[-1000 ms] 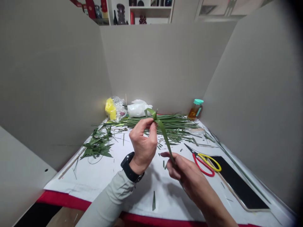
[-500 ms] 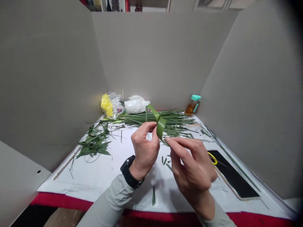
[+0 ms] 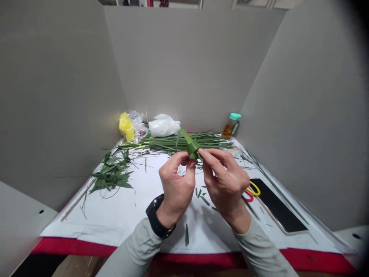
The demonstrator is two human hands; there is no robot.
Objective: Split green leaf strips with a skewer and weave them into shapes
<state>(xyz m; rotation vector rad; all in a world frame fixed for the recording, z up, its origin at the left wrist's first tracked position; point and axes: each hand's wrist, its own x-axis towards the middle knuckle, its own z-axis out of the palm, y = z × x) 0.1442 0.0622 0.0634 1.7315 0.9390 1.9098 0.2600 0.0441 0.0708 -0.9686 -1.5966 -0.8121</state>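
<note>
Between my two hands is a green leaf strip (image 3: 192, 147), bent into a small loop, with one end sticking up toward the back left. My left hand (image 3: 178, 181), with a black watch on its wrist, pinches the loop's lower left side between thumb and fingers. My right hand (image 3: 225, 179) has its thumb and fingertips closed on the strip's lower right side. Part of the strip is hidden behind the fingertips. Below the hands, small cut leaf pieces (image 3: 205, 201) are scattered on the white table cover (image 3: 138, 223).
Long green leaves (image 3: 167, 144) lie in a pile at the back. Woven leaf pieces (image 3: 111, 175) sit at left. Plastic bags (image 3: 164, 126) and a teal-lidded bottle (image 3: 230, 125) stand behind. Scissors (image 3: 254, 188) and a black-screened tablet (image 3: 278, 207) lie at right. Grey panels enclose the table.
My right hand has moved up and left, close to my left hand. The leaf strip's loop is now smaller and tighter. The scissors' red handle has come into view.
</note>
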